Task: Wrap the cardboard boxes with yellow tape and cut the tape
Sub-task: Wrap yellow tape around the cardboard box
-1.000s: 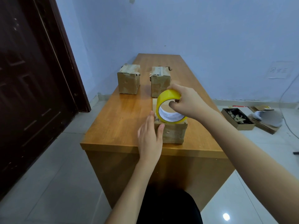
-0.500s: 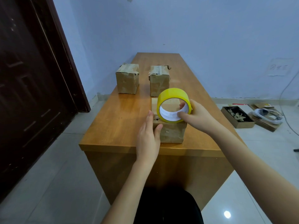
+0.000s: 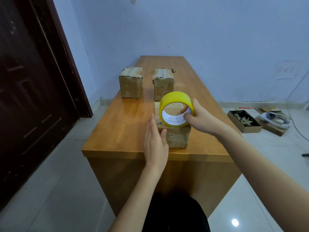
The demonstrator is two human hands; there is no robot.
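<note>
Right hand [image 3: 203, 119] has lowered yellow tape roll [image 3: 175, 108] onto box [image 3: 175, 136]

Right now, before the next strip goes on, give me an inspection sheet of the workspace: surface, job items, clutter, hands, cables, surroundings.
Surface: wooden desk, glossy top, boxes standing on it.
Job's things: near cardboard box at the front edge; yellow tape roll upright on top of it; two more cardboard boxes, left and right, further back.
Clutter: nothing seen on the desk; no cutter in view.
Hands: left hand flat against the near box's left side; right hand grips the roll, fingers through its core.
Cables: one cable down the right wall to the floor.
Surroundings: dark door left; open tray of scraps and flat cardboard on the floor, right.
</note>
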